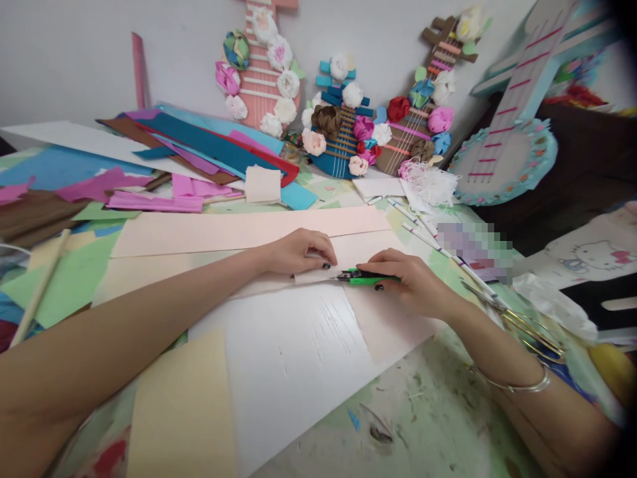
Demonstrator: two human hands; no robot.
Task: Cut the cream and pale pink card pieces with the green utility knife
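My right hand point(411, 279) is closed around a green and black utility knife point(365, 277). The knife's tip points left and meets a small pale pink paper piece point(316, 272). My left hand point(303, 251) is closed, its bent fingers and thumb on that same piece, just left of the blade. Beneath both hands lie pale pink paper sheets point(375, 318). A white board point(293, 358) with several cut marks is under them, and a cream sheet point(182, 405) covers its left part.
Behind the hands stand several paper-flower-decorated instrument models point(343, 126). Coloured paper sheets point(199, 143) are piled at the back left. Gold-handled scissors point(530, 328) lie beside my right forearm. A wooden stick point(42, 285) rests at the left.
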